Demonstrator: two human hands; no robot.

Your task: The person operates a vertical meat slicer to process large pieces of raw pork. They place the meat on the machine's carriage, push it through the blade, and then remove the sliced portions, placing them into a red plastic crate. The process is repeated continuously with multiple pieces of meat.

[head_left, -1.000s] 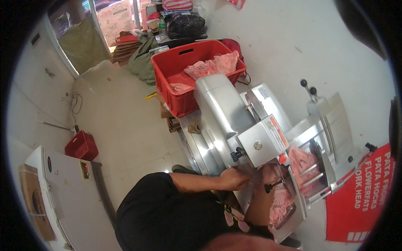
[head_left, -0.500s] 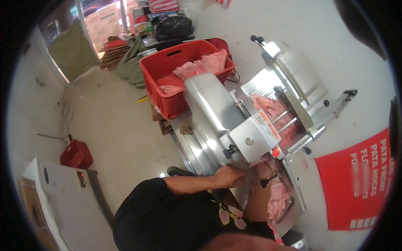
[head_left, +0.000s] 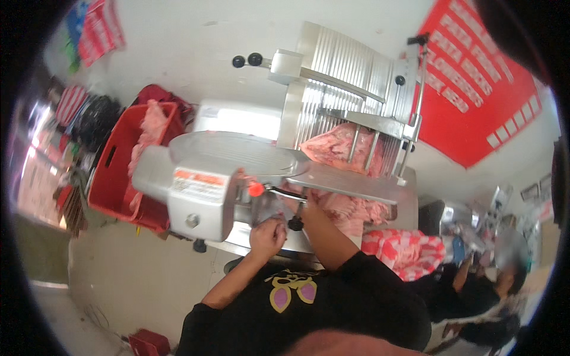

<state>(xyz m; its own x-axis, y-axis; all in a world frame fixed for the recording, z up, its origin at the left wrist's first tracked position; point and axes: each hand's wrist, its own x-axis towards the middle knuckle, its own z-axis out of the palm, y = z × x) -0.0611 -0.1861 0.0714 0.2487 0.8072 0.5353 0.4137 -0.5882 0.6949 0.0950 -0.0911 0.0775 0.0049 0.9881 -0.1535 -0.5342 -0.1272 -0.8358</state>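
Note:
A metal meat slicer [head_left: 200,204] stands in front of me, with a big piece of raw meat [head_left: 338,148] on its ribbed sliding carriage [head_left: 332,50]. Below the blade plate, thin pink slices of meat [head_left: 350,209] lie in a heap. My left hand [head_left: 269,237] is closed at the slicer's near side, its fingers curled; what they hold, if anything, I cannot make out. My right hand [head_left: 309,206] reaches in under the slicer beside the slices. The black knob and metal parts hide its fingers.
A red plastic crate [head_left: 113,169] with more meat [head_left: 145,148] stands left of the slicer. To the right lies a red-and-white patterned bag [head_left: 404,252]. Another person [head_left: 469,291] in black is at the lower right. A red sign [head_left: 475,113] hangs on the wall.
My view has swung to the right, so the slicer appears turned and the person on the right comes into view. The left hand stays curled at the slicer's near side.

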